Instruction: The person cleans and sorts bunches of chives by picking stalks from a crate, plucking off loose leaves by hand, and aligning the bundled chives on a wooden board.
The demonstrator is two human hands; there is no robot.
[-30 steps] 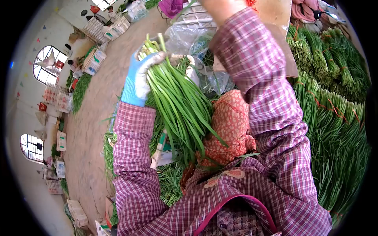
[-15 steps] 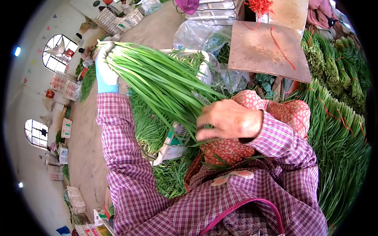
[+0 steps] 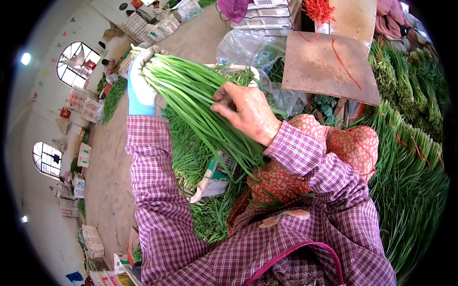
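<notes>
My left hand [image 3: 142, 81], in a white and blue glove, is closed around the pale stem ends of a long bunch of garlic chives [image 3: 188, 88]. The green leaves fan down to the right across my lap. My bare right hand [image 3: 249, 113] lies over the middle of the bunch, its fingers curled and thumb bent in against the leaves. How many blades it grips is hidden. Below the bunch, more loose chives [image 3: 183, 159] lie around a white plastic crate [image 3: 206, 183].
A brown board [image 3: 329, 66] with red ties [image 3: 344, 64] stands ahead. Tied bundles of chives [image 3: 405, 190] are stacked at my right. Clear plastic bags [image 3: 245, 47] lie beyond the bunch. White crates [image 3: 93, 240] line the far-left wall, and a person [image 3: 110, 66] is in the distance.
My right hand has moved up and left along the leaves, from near their tips to the middle of the bunch. My left hand keeps its grip on the stem ends.
</notes>
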